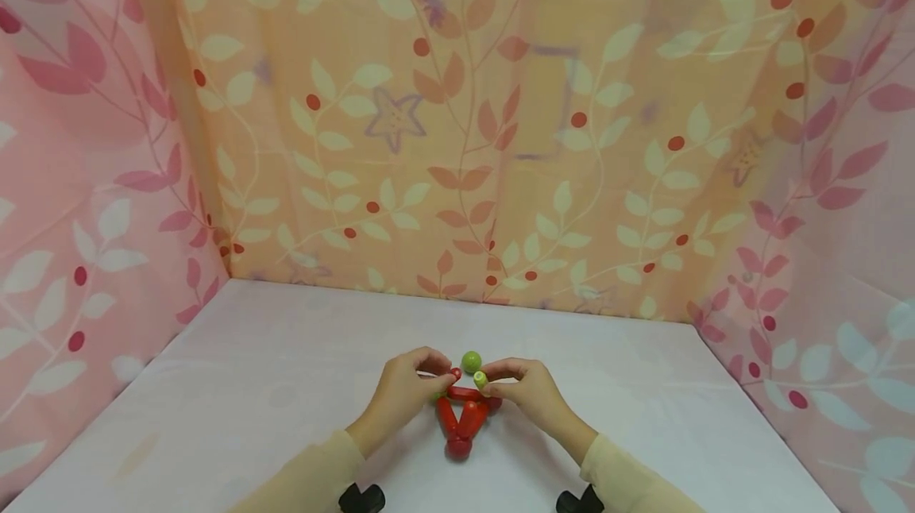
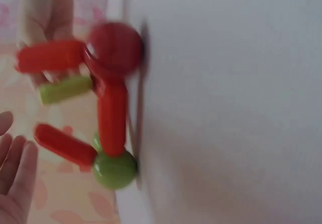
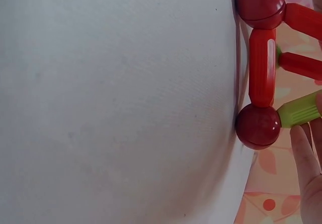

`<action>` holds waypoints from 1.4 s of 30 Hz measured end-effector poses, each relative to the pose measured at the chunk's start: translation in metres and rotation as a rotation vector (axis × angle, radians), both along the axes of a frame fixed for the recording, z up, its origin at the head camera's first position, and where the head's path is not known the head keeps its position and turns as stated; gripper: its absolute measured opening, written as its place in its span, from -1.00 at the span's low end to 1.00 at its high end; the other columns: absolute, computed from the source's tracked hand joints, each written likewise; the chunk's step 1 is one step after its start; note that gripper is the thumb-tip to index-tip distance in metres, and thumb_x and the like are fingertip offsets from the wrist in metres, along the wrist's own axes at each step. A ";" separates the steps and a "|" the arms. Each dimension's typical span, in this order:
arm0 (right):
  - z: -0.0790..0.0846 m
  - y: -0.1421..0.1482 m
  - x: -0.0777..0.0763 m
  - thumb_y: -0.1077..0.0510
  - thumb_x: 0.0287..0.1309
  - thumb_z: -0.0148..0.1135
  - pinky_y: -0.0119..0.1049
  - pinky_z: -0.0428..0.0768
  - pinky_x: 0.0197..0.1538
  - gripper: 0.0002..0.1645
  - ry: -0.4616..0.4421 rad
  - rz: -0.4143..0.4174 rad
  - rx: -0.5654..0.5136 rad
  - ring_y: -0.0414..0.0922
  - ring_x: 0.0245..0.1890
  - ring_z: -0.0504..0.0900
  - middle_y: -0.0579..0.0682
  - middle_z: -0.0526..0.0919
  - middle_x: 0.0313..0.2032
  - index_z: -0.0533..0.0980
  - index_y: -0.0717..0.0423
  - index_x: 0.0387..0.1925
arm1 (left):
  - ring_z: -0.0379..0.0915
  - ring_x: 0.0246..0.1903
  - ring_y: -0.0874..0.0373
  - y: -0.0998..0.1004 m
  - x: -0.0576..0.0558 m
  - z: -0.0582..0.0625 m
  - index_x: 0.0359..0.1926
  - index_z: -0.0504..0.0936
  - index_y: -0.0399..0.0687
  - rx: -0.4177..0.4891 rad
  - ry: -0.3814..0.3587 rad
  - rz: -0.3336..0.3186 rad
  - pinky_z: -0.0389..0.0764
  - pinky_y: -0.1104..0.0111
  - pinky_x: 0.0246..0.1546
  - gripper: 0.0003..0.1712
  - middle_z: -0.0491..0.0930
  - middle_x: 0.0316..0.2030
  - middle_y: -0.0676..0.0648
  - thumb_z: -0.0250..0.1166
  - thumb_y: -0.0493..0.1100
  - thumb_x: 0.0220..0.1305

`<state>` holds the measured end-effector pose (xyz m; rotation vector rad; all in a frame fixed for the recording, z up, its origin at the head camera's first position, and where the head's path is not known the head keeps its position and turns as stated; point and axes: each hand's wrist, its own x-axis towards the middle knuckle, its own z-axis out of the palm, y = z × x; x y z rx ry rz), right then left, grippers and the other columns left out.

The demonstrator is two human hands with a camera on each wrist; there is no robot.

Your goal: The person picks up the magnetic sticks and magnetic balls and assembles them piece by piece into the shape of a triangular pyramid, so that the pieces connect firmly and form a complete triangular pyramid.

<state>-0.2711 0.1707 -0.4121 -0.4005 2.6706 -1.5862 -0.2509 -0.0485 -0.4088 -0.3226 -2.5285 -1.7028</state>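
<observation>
Thumb and fingers of my right hand (image 1: pixel 532 390) pinch a short green rod (image 3: pixel 301 109), which stands up from a dark red ball (image 3: pixel 258 126). My left hand (image 1: pixel 407 394) is at the tip of an upright red rod (image 2: pixel 65 146); in the left wrist view its extended fingers look apart from that rod. This rod rises from a green ball (image 2: pixel 114 169) on the table. Nearest me, another dark red ball (image 1: pixel 459 448) bears a third upright rod, red (image 3: pixel 304 21). Red rods join these balls in a flat triangle.
A loose-looking lime green ball (image 1: pixel 471 362) lies just behind the hands. White cloth covers the table (image 1: pixel 286 354); patterned curtains (image 1: pixel 457 140) close off the back and both sides. Black wrist devices (image 1: pixel 362 499) are visible below the sleeves.
</observation>
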 end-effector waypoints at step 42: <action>-0.006 0.002 0.003 0.16 0.03 0.50 -0.25 0.66 0.08 -0.69 -0.006 0.029 -0.021 0.02 0.14 0.59 0.01 0.78 -0.13 0.72 0.10 -0.13 | 0.68 -0.20 0.14 0.002 0.014 -0.005 -0.14 0.72 -0.16 0.083 -0.120 -0.068 0.69 0.36 -0.19 -0.69 0.76 -0.22 -0.06 0.52 -0.15 0.09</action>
